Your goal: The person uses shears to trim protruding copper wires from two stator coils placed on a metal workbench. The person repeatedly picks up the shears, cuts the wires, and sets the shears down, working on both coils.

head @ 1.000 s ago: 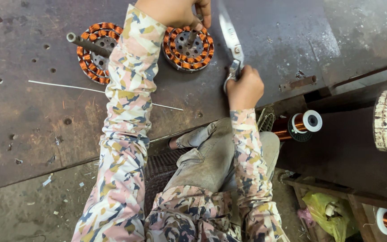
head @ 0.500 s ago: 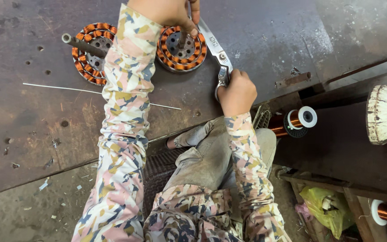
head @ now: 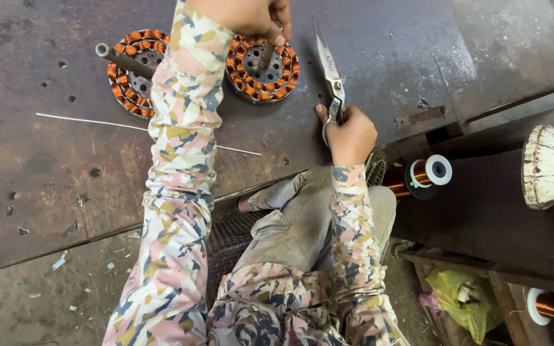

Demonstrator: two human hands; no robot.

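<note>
Head view shows the right hand (head: pixel 352 133) gripping scissors (head: pixel 329 70), blades now swung upright beside the stator (head: pixel 262 69) whose shaft the left hand (head: pixel 248 18) pinches, another stator (head: pixel 134 70) lying farther left.

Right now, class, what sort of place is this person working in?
Probably a motor-winding repair workshop: copper-wound stators lie on a worn metal bench, spools of copper wire sit alongside, and the right hand holds scissors.

Shiny steel scissors (head: pixel 330 70); rusty matt metal table (head: pixel 46 166).
</note>
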